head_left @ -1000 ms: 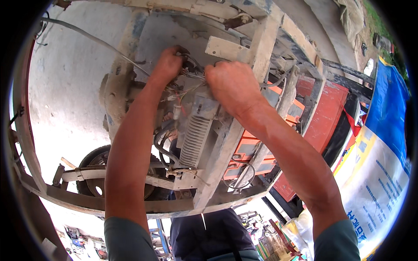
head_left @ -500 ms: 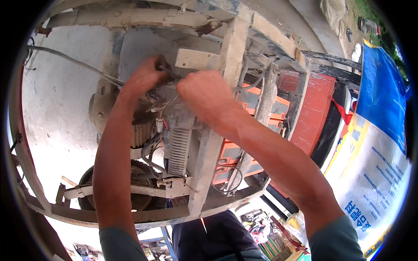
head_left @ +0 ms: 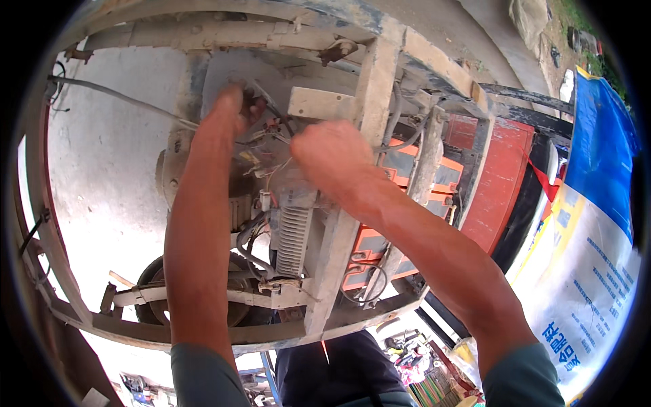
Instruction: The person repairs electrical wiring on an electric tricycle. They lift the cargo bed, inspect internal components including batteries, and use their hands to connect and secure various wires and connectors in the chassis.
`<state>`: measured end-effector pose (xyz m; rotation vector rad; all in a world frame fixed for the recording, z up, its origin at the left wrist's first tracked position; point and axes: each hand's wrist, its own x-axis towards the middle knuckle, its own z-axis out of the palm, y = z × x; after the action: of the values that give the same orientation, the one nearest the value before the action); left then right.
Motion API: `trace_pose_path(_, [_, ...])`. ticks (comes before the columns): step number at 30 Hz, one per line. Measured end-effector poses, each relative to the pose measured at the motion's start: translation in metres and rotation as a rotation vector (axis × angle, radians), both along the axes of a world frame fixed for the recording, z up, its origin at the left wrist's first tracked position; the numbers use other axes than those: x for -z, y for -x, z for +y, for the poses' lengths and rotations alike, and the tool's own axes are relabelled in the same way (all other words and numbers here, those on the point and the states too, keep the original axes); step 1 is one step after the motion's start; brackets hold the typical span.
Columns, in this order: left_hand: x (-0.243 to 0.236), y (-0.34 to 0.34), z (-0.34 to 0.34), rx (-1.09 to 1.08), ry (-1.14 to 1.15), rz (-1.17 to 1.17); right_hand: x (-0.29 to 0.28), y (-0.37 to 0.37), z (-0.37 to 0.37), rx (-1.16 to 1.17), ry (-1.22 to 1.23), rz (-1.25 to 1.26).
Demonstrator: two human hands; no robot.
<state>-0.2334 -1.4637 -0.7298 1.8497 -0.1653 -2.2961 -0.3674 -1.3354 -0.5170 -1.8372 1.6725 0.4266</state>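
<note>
Wires (head_left: 271, 132) lie in a loose tangle between your two hands, inside the dusty metal frame (head_left: 333, 261) and above the ribbed metal box (head_left: 293, 234). As far along as this looks, the wiring is exposed and within reach, but it is not tidy: thin strands stray in several directions, and a white plug (head_left: 265, 200) hangs below them beside the box. Which ends are joined and which remain loose is too small and blurred to tell, so how much is left can only be judged roughly — the bundle appears unfinished. Your left hand (head_left: 234, 105) is raised highest, beyond the tangle, its forearm rising almost straight and its fingers bent toward the right; it is blurred, and I cannot tell whether they pinch a strand or how far apart they are. Your right hand (head_left: 332, 149) sits lower, back of the hand toward the view, knuckles beside the wires and forearm slanting in from the lower right across the orange and grey boxes (head_left: 366, 247). Its fingers fold under, out of sight — whether they have hold of a wire, I cannot tell.
</note>
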Motion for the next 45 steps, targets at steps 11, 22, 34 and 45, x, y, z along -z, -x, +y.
trace_pose_path(11, [-0.007,0.017,0.033,0.279,0.374,0.084,0.005,0.006,0.0,-0.015,-0.04,0.012])
trace_pose_path(22, [0.021,0.022,0.052,0.936,0.691,0.073,0.013,0.009,0.01,0.02,0.115,0.019])
trace_pose_path(34, [0.008,0.009,0.056,1.463,1.108,0.05,0.009,0.003,0.005,0.046,0.105,-0.039])
trace_pose_path(45, [-0.064,0.032,0.061,0.934,0.194,0.322,0.009,0.011,0.007,0.053,0.023,-0.09])
